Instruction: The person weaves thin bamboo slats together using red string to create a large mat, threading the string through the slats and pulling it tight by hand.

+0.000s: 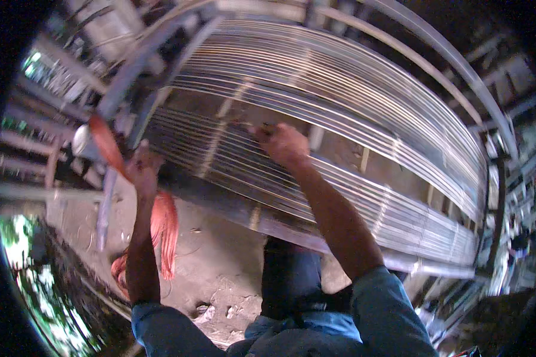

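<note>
Before me a wooden frame [184, 184] is strung with many pale parallel strands [351, 149]. My right hand [287, 146] is over the strands near the middle left, its fingers closed. Whatever they pinch, if anything, is too small and blurred to name. My left hand [143, 169] is at the frame's left end, against a bundle of orange-red strands [109, 146]. Motion smears its fingers, so its grip on the bundle does not show. The bundle hangs from a post with a white rounded end [82, 141], and more of it drops below my left wrist.
Long wooden rails [452, 41] arch across the far side. Below the frame lies a dirt floor [220, 256] with small scraps [203, 312]. My leg [292, 276] is close against the near rail. Wooden slats [30, 143] stand at the left.
</note>
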Action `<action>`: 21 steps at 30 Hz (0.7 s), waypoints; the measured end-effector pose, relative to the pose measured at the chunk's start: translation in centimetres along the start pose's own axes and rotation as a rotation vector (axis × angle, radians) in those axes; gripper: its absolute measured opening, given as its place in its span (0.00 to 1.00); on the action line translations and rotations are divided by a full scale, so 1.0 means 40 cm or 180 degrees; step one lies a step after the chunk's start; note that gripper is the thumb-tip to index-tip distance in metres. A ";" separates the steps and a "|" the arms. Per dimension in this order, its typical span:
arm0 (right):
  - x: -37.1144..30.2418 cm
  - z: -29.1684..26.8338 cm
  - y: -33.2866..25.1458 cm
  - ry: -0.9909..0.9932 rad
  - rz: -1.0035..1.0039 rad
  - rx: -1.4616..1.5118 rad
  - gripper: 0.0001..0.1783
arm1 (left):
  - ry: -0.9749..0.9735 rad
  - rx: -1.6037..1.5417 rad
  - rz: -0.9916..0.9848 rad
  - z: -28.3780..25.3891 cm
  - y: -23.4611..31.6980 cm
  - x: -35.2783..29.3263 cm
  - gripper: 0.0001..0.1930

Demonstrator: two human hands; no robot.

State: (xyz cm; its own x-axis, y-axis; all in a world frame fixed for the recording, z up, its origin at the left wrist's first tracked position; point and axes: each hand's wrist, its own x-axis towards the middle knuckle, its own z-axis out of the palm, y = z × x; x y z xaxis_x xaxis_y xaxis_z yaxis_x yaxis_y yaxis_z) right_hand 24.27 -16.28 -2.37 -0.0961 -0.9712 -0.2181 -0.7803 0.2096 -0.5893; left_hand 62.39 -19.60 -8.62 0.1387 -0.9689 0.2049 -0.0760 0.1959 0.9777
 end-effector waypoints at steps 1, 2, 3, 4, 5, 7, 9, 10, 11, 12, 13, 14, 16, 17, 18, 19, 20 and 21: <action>-0.010 0.014 -0.082 -0.0147 -0.0295 0.0283 0.30 | -0.0418 -0.1243 -0.0063 -0.174 -0.071 0.018 0.09; 0.006 0.028 0.002 0.0147 -0.0520 -0.0221 0.30 | 0.0080 -0.1125 -0.0079 -0.079 -0.143 -0.013 0.17; -0.001 0.028 -0.200 -0.0251 -0.0414 -0.0099 0.29 | 0.0556 0.1545 0.1547 -0.406 -0.100 0.055 0.17; 0.027 0.073 -0.090 -0.0045 -0.0121 0.0072 0.30 | 0.0502 0.1108 0.1193 -0.210 -0.195 0.027 0.18; 0.022 0.070 -0.011 0.0056 -0.0191 -0.0477 0.29 | 0.0426 0.0806 0.0778 -0.073 -0.198 -0.025 0.20; 0.030 0.104 0.026 0.0793 -0.0329 -0.0417 0.29 | 0.0190 0.0678 0.0834 -0.048 -0.134 -0.022 0.22; 0.014 0.125 0.019 0.1106 -0.0515 -0.0339 0.29 | 0.0339 0.1213 0.0779 0.000 -0.060 -0.043 0.23; 0.013 0.124 0.021 0.1390 -0.0747 -0.0282 0.30 | 0.0544 0.1755 0.0713 0.030 0.000 -0.065 0.24; 0.016 0.114 0.043 0.1435 -0.0651 -0.0314 0.30 | 0.0695 0.2269 0.0633 0.072 0.027 -0.071 0.25; 0.019 0.117 0.039 0.1408 -0.0717 -0.0133 0.31 | 0.0674 0.2488 0.0665 0.071 0.044 -0.069 0.24; 0.022 0.122 0.026 0.1369 -0.0816 0.0061 0.32 | 0.0666 0.2508 0.0691 0.049 0.043 -0.062 0.24; 0.023 0.121 -0.007 0.1369 -0.0840 0.0089 0.32 | 0.0786 0.2521 0.1061 0.010 0.031 -0.050 0.23; 0.021 0.120 -0.053 0.1013 -0.0578 -0.0153 0.31 | 0.0874 0.2520 0.1440 -0.045 0.013 -0.038 0.22; 0.029 0.131 -0.023 0.1067 -0.0518 -0.0189 0.31 | 0.0838 0.2465 0.1422 -0.019 0.009 -0.036 0.22; 0.033 0.142 0.009 0.1315 -0.0636 -0.0030 0.30 | 0.0773 0.2456 0.1385 0.011 0.007 -0.034 0.22; 0.036 0.137 0.020 0.1169 -0.0518 -0.0038 0.27 | 0.0736 0.2513 0.1344 0.024 0.005 -0.037 0.22; 0.041 0.121 0.007 0.0774 -0.0307 -0.0058 0.24 | 0.0720 0.2562 0.1325 0.034 -0.001 -0.035 0.22; 0.039 0.112 -0.013 0.0456 -0.0190 -0.0044 0.20 | 0.0719 0.2610 0.1310 0.035 0.004 -0.037 0.22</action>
State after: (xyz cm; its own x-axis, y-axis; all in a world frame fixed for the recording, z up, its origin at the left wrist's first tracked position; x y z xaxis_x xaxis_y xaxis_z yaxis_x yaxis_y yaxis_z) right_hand 27.30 -17.37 -5.89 -0.1357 -0.9883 -0.0693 -0.7956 0.1504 -0.5869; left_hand 60.80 -18.35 -8.82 0.1279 -0.7783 0.6147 -0.8203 0.2653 0.5066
